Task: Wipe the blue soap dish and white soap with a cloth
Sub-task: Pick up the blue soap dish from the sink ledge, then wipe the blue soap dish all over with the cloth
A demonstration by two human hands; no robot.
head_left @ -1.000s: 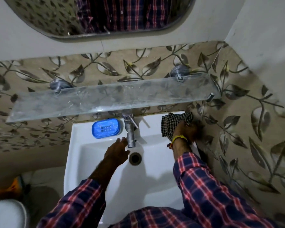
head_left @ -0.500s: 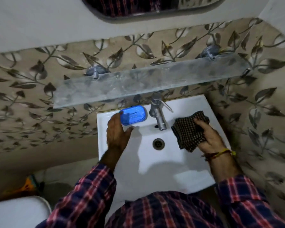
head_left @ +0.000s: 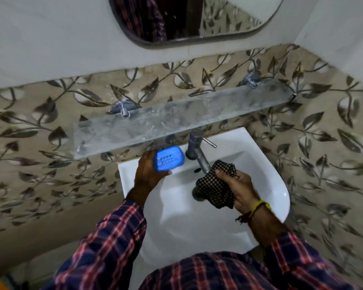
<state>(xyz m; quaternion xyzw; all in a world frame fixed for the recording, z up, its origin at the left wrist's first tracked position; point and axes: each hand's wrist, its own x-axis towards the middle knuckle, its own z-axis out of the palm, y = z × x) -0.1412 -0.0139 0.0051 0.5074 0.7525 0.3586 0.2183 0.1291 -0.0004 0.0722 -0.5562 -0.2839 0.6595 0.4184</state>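
My left hand grips the blue soap dish by its left end, at the back left of the white sink. The dish shows a slotted blue surface; no white soap is visible on it. My right hand holds a dark checked cloth bunched over the basin, just below the tap spout. The cloth hangs over the drain and hides most of it. Dish and cloth are apart, with the tap between them.
A metal tap stands at the sink's back centre. A cloudy glass shelf juts out above it on two metal brackets. Leaf-patterned tiles surround the sink, and a mirror hangs above.
My left hand went from the tap to the dish and closed on its left end. My right hand brought the cloth from the sink's back right corner to the middle of the basin.
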